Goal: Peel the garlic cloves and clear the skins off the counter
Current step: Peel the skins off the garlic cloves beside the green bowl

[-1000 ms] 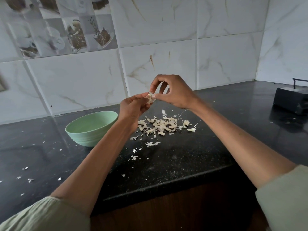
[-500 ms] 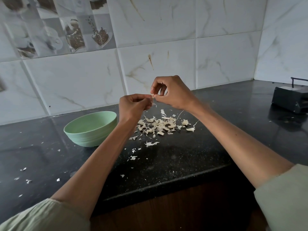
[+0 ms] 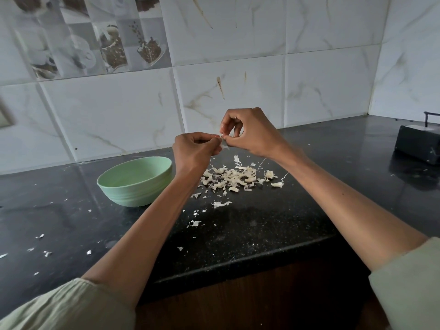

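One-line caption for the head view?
Both hands peel a garlic clove above a pile of skins beside a green bowl.

Count: two hands (image 3: pixel 228 141), one green bowl (image 3: pixel 135 181), one black box (image 3: pixel 419 147) at far right, one main heap of garlic skins (image 3: pixel 234 178), scattered flakes (image 3: pixel 45 252) too many to count, all on one desk (image 3: pixel 262 225).

Garlic clove (image 3: pixel 223 138) now hidden between closer-pinched fingers (image 3: pixel 215 139); thin skin (image 3: pixel 225 147) dangling
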`<state>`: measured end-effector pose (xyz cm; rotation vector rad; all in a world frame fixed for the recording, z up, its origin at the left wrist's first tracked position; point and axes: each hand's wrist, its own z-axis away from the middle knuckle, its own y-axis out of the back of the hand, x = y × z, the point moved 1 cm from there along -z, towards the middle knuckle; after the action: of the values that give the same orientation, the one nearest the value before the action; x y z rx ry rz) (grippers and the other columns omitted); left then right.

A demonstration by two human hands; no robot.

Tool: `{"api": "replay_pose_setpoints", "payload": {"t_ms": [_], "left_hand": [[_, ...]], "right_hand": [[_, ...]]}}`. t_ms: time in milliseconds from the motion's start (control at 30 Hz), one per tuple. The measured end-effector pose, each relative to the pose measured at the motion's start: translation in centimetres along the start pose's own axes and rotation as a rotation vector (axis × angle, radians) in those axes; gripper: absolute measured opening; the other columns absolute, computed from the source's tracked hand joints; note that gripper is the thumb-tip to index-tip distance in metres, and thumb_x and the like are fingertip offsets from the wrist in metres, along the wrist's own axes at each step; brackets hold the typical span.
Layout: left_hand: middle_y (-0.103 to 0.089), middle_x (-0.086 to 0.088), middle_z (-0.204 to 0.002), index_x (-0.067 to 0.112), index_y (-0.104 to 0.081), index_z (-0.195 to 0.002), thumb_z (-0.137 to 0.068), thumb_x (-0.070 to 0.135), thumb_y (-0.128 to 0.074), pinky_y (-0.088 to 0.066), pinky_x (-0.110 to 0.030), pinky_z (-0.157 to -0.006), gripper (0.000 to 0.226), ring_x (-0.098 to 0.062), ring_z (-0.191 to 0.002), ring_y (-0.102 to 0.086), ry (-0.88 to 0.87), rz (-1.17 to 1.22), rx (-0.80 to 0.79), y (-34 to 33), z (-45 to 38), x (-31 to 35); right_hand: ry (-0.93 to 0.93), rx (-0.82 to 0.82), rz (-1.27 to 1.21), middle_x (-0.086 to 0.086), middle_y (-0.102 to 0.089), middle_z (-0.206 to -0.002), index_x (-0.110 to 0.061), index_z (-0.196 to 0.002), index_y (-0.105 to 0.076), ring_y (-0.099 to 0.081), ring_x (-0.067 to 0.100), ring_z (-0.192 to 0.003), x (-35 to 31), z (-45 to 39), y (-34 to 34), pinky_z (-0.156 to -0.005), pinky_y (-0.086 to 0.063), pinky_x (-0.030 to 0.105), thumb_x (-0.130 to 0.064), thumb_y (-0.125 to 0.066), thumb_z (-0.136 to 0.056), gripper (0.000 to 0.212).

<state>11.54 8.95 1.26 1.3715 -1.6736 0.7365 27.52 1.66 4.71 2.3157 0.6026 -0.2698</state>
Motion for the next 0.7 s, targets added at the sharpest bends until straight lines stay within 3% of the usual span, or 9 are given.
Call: {"api": "replay_pose_setpoints", "payload": {"t_ms": [233,467,700], "left_hand": [[-0.078,-0.008,-0.072,0.007,-0.083,-0.086,-0.087,0.010,-0.083,-0.067,-0.035,-0.077,0.004,-0.023,-0.072,-0.079,-0.013,-0.019,0.002,-0.15,0.22,0.23],[-0.079,-0.008,-0.073,0.004,-0.083,-0.087,-0.086,0.008,-0.082,-0.066,-0.033,-0.077,0.004,-0.023,-0.072,-0.079,-0.017,-0.018,0.002,-0.22,0.48,0.52],[-0.079,-0.008,-0.073,0.005,-0.083,-0.087,-0.085,0.008,-0.084,-0.065,-0.031,-0.074,0.004,-0.023,-0.072,-0.079,0.005,0.014,0.043,0.08,0.37,0.61]], "right_hand": [[-0.007,0.014,0.006,-0.010,-0.074,-0.081,-0.025,-0.085,-0.066,-0.066,0.011,-0.067,-0.24,0.01,-0.22,-0.069,-0.059,0.041,-0.015,-0.077,-0.074,0.018],[-0.028,0.047,-0.007,-0.005,-0.074,-0.081,-0.022,-0.083,-0.060,-0.057,0.005,-0.058,-0.26,0.04,-0.45,-0.059,-0.047,0.021,-0.007,-0.078,-0.077,0.024],[-0.054,0.026,-0.088,-0.004,-0.077,-0.084,-0.016,-0.089,-0.068,-0.068,0.013,-0.067,-0.20,-0.06,0.06,-0.066,-0.055,0.025,-0.007,-0.082,-0.079,0.019]]}}
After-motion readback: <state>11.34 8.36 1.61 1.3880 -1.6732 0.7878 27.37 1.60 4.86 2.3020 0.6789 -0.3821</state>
